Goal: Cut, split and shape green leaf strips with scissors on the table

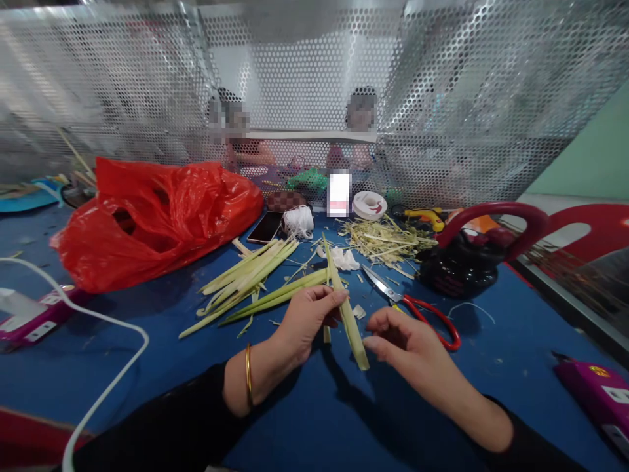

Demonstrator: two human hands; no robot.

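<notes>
My left hand (310,313) pinches a long pale-green leaf strip (351,328) between thumb and fingers, tilted with its wide cut end toward me. Close to the right of that end is my right hand (413,344), its fingers curled and the thumb and forefinger slightly apart. Nothing shows between them. Scissors (430,314) with red handles lie behind my right hand, blades pointing away to the left. A pile of pale leaf strips (250,272) lies beyond my left hand, with greener strips (280,298) beside it.
A red plastic bag (162,216) fills the back left. Behind are a phone (265,227), white string (298,221), a ribbon spool (369,204), a lit screen (339,193) and shredded trimmings (386,241). A black pot-like object (459,265) stands right; a white cable (122,377) crosses left.
</notes>
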